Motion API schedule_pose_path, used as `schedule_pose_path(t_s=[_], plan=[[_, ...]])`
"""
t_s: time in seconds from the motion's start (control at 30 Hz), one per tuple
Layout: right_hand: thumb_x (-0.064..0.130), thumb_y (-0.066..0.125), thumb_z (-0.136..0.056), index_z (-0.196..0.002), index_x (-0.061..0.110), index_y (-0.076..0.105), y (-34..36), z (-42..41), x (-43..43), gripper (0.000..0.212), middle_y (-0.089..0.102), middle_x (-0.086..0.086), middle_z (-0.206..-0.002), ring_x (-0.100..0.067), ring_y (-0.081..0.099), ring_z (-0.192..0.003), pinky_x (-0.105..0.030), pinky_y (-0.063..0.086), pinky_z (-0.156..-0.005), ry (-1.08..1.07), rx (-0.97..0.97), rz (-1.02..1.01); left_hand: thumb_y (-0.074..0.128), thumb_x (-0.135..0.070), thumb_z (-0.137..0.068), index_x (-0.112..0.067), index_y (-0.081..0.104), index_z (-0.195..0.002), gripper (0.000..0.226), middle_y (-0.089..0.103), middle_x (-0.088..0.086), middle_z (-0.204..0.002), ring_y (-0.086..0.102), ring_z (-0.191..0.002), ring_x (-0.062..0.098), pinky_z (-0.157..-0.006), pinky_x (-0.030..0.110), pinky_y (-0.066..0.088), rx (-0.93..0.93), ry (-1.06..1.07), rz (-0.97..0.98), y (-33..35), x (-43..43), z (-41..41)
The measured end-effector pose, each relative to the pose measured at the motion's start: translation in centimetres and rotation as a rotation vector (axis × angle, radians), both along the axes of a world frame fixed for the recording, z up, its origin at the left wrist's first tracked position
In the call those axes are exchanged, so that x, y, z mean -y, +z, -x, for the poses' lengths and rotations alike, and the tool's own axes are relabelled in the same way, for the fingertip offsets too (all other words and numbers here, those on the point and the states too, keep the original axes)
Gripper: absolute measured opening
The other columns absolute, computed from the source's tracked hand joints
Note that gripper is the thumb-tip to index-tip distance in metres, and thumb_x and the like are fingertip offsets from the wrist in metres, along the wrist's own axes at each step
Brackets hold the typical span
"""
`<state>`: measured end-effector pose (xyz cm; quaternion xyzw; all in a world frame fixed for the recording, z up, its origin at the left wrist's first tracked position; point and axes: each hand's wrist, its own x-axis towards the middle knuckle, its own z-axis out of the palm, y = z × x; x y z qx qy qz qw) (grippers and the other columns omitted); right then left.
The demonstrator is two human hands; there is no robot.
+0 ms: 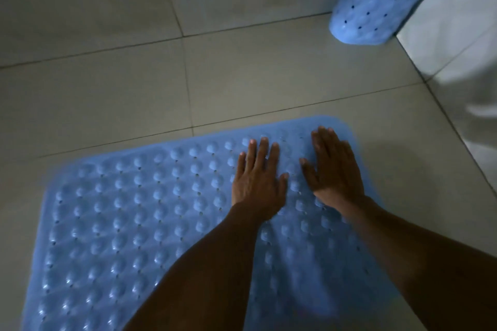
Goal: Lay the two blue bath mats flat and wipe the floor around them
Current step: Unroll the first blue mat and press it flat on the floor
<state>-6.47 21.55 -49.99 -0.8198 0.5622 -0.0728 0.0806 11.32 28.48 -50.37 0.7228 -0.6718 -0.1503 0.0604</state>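
A blue bath mat [129, 223] with rows of round bumps and small holes lies spread on the tiled floor and fills the lower part of the view. My left hand [256, 180] rests palm down on its far right part, fingers apart and empty. Beside it, my right hand [333, 169] presses flat near the mat's far right corner, also empty. A second blue mat [376, 0] stands at the top right, leaning upright against the wall with its lower end on the floor.
Pale grey floor tiles [107, 75] with dark grout lines stretch beyond the mat. A light tiled wall [457, 35] runs along the right side. The room is dim.
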Motion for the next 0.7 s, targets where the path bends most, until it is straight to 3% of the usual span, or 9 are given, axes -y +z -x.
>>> schedule_pose_path(t_s=[0.2,0.4,0.7], plan=[[0.056,0.038,-0.096,-0.155,0.012,0.035,-1.2,-0.1,0.9,0.073,0.03,-0.01,-0.164,-0.027,0.027,-0.152,-0.05,0.023,-0.12,-0.01,-0.083,0.024,0.016,-0.064,-0.1,-0.021,0.005,-0.165,0.078,-0.001,0.004,-0.173,-0.008,-0.159,0.022,-0.126,0.045,0.0,0.077,0.044,0.023,-1.4,0.2,0.6],[0.061,0.037,-0.093,-0.158,0.012,0.028,-0.8,0.0,1.3,0.081,0.024,-0.009,-0.166,-0.026,0.017,-0.155,-0.05,0.019,-0.122,-0.01,-0.111,-0.073,0.032,-0.064,-0.097,-0.019,0.013,-0.164,0.083,0.005,0.007,-0.173,0.0,-0.159,0.024,-0.126,0.049,0.009,0.094,0.047,-0.029,-1.1,0.5,0.7],[0.059,0.038,-0.095,-0.157,0.012,0.029,-0.9,0.1,1.3,0.078,0.034,-0.011,-0.16,-0.028,0.019,-0.154,-0.053,0.019,-0.12,0.014,-0.092,-0.049,0.037,-0.064,-0.096,-0.017,0.014,-0.164,0.086,0.01,0.009,-0.172,0.004,-0.159,0.027,-0.126,0.051,0.011,0.11,0.023,-0.038,-1.3,0.4,0.7]])
